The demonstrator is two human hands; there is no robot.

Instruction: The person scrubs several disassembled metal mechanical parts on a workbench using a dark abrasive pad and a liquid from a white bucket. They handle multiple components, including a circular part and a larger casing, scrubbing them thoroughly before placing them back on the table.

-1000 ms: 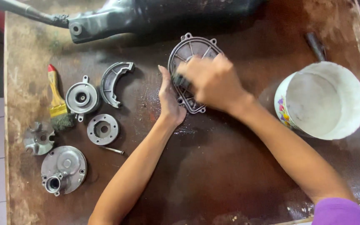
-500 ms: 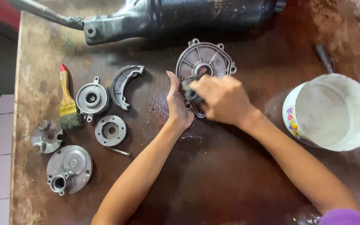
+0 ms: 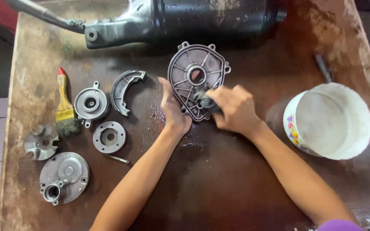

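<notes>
- Ribbed cover plate [image 3: 195,79] — flat on the wet table [image 3: 219,179], more of it bared than a moment ago.
- Right hand [image 3: 234,109] — drawn back to the plate's lower edge, pinching a dark scrub pad [image 3: 206,102].
- Left hand [image 3: 171,109] — flat, fingers spread, bracing the plate's left rim.

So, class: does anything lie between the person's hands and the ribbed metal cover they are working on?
Nothing visible does. The left hand rests flat against the left edge of the ribbed metal cover. The right hand presses a dark scrubbing pad onto the cover's lower part, so only that pad sits between hand and metal.
</notes>
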